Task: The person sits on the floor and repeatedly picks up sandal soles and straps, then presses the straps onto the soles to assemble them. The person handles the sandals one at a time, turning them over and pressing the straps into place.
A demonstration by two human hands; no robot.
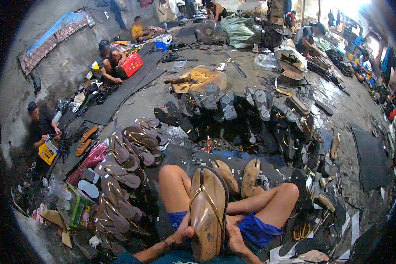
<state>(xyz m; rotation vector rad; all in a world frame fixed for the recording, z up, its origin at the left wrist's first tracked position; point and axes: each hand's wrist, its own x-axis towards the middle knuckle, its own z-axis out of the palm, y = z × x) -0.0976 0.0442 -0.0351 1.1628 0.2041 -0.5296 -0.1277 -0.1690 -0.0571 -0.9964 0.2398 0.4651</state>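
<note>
Upright in front of my lap is a brown wooden shoe last (205, 240), with a thong sandal fitted on it. The sandal's thin gold straps (212, 201) cross the last's front, and its dark sole edge (225, 198) shows behind. My left hand (180, 235) grips the lower left side, thumb pressed against the wood. On the lower right side my right hand (235, 239) is closed round the sandal and last; its fingertips are partly hidden. Just beyond my crossed legs lie two more wooden lasts, one on the left (225, 177) and one on the right (251, 177).
Gold-strapped sandals (119, 176) are stacked on my left. An arc of dark sandals (226, 105) stands ahead, before a yellowish board (202, 80). A black sheet (368, 156) lies far right. Several people sit working around the room, one beside a red crate (131, 64).
</note>
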